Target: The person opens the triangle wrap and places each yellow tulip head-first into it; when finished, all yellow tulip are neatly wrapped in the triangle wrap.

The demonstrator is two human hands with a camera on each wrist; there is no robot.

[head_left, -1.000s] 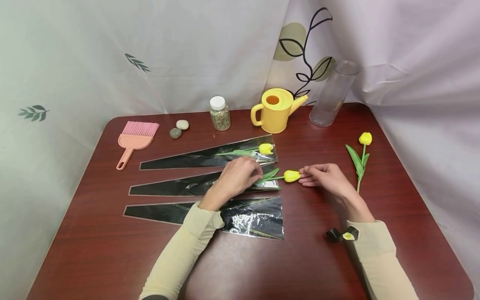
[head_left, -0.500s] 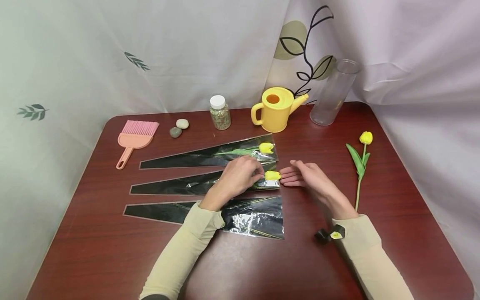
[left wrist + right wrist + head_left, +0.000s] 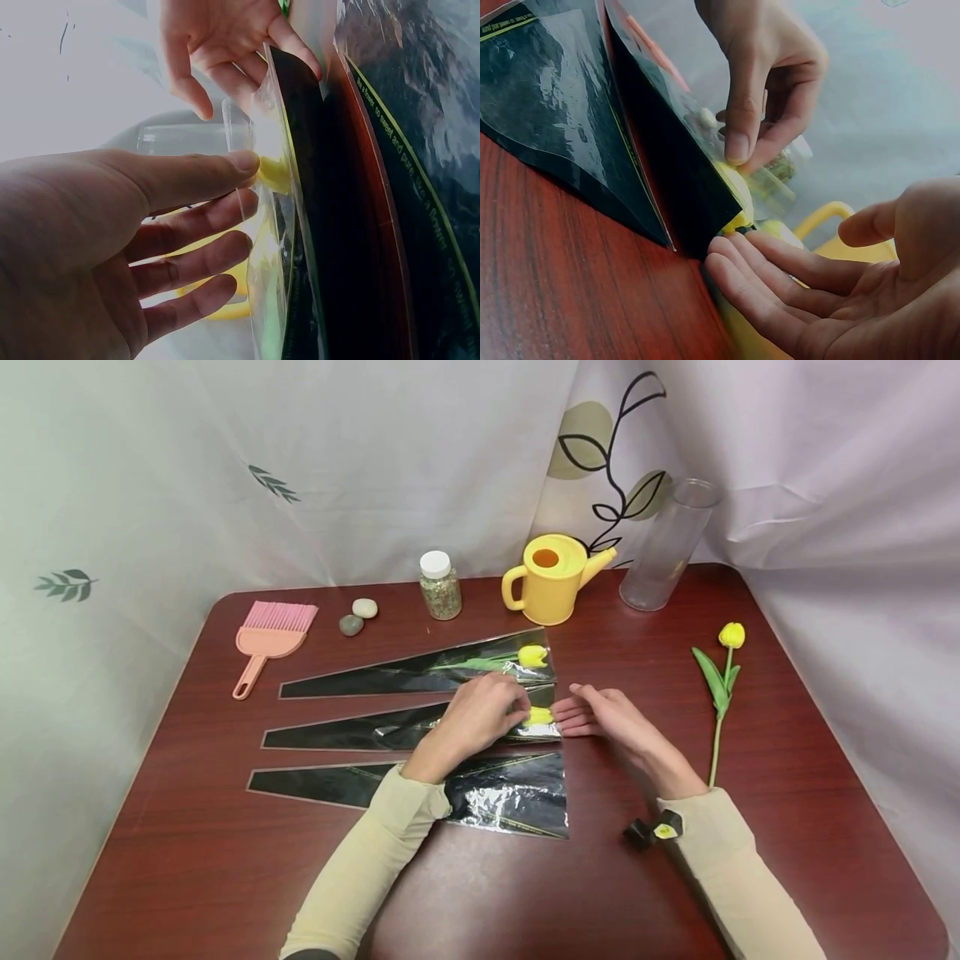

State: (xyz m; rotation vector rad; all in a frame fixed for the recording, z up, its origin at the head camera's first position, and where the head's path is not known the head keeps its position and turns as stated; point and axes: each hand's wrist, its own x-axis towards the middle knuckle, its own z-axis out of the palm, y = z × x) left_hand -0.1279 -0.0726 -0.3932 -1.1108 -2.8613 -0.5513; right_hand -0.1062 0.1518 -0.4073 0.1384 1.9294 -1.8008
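The left hand (image 3: 483,710) pinches the clear film of the middle sleeve (image 3: 322,731) between thumb and index finger, lifting it from the black backing, while its other fingers stay free. The right hand (image 3: 611,722) lies palm up with fingers extended, gripping nothing, its fingertips at the sleeve's mouth by the tip of a yellow tulip (image 3: 538,717). That bloom sits between the two hands, just within the mouth. If the left hand's pinch slips, the film could sag against the petals and snag them; too firm a push from the right fingers might crumple the bloom or slide the whole sleeve toward the left forearm, perhaps into the near sleeve (image 3: 517,793) under that arm. A leaf could also bunch or fold in the narrowing part. The left hand covers the tulip's stem and leaves in the head view, so whether they lie straight cannot be told. Glare blurs the bloom's outline in the left wrist view, and the exact contact at the right fingertips is hard to make out.
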